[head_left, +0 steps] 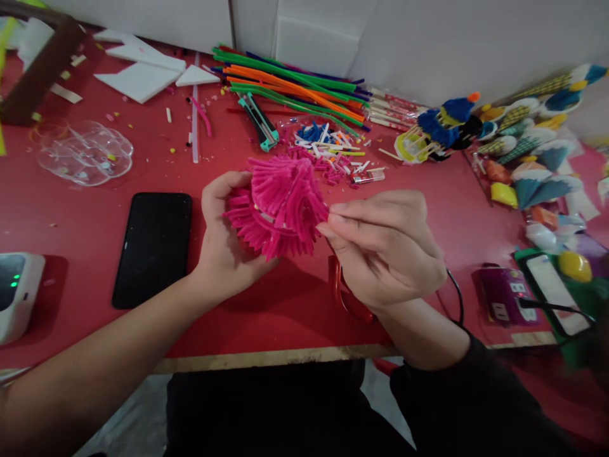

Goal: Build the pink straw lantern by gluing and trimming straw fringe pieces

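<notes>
We hold the pink craft (280, 203) above the table (285, 317), between its back and front edges: our left hand (219, 241) is wrapped round it, our right hand (392, 244) pinches its side. A hard tug could loosen its strands (247, 225); tight squeezing could crush them.
</notes>
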A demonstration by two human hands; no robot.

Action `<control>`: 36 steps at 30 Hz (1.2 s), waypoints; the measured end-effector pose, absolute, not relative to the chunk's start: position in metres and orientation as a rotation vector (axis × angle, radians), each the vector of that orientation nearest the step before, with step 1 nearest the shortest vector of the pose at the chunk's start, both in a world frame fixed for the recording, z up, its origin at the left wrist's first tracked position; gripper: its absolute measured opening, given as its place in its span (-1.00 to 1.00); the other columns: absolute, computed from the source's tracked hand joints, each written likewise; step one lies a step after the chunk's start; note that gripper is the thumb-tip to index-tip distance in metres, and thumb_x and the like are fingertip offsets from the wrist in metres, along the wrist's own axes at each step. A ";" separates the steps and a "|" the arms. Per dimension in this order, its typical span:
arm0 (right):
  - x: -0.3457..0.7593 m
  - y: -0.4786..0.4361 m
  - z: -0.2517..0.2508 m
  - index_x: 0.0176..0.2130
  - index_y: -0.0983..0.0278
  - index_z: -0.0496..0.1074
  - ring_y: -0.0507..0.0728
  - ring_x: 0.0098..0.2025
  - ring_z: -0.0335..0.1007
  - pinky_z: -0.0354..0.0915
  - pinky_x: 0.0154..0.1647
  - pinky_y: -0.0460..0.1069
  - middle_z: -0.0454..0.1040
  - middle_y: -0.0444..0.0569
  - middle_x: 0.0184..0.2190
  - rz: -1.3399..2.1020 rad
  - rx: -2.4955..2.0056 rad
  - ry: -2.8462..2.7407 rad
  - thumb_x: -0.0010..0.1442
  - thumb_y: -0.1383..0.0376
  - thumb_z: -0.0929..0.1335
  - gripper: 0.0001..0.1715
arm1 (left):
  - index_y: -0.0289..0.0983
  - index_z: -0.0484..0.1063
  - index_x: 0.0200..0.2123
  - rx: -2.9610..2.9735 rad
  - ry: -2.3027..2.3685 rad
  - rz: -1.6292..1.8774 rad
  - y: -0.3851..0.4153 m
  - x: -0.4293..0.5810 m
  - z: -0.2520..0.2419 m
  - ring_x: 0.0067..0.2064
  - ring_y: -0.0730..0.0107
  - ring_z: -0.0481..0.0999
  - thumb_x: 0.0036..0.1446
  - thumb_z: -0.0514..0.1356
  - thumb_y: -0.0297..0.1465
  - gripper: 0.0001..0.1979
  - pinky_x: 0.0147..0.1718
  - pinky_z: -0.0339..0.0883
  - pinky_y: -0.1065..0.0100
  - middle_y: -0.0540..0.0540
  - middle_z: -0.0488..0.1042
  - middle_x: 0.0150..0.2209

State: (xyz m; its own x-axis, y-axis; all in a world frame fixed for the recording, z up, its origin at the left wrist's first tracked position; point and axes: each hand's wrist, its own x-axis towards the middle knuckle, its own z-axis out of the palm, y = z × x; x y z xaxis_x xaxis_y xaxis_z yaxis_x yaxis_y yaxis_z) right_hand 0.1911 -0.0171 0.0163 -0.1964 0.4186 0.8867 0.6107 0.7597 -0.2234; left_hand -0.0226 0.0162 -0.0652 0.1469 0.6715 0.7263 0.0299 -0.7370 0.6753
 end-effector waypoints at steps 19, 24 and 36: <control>0.189 -0.023 0.019 -0.19 0.13 0.59 0.07 -0.33 0.58 0.50 -0.23 0.05 0.71 -0.21 -0.26 -0.269 -0.802 -1.880 0.17 0.39 0.54 -0.79 | -0.01 0.03 0.39 2.014 0.660 1.640 0.018 -0.021 -0.063 0.22 0.00 0.43 -0.45 0.61 0.07 0.35 0.25 0.42 -0.25 -0.14 0.18 0.21; 0.190 -0.021 0.018 -0.16 0.18 0.60 0.06 -0.30 0.57 0.49 -0.18 0.04 0.72 -0.16 -0.22 -0.309 -0.791 -1.933 0.19 0.39 0.52 -0.81 | 0.01 0.03 0.38 2.039 0.686 1.636 0.018 -0.021 -0.062 0.23 0.02 0.42 -0.43 0.60 0.10 0.33 0.25 0.43 -0.22 -0.12 0.17 0.22; 0.188 -0.021 0.014 -0.16 0.12 0.64 0.10 -0.27 0.51 0.46 -0.24 0.07 0.70 -0.16 -0.21 -0.372 -0.814 -1.926 0.19 0.29 0.55 -0.82 | -0.04 0.00 0.40 2.064 0.701 1.627 0.016 -0.022 -0.060 0.24 0.03 0.38 -0.40 0.57 0.12 0.34 0.24 0.44 -0.18 -0.16 0.14 0.23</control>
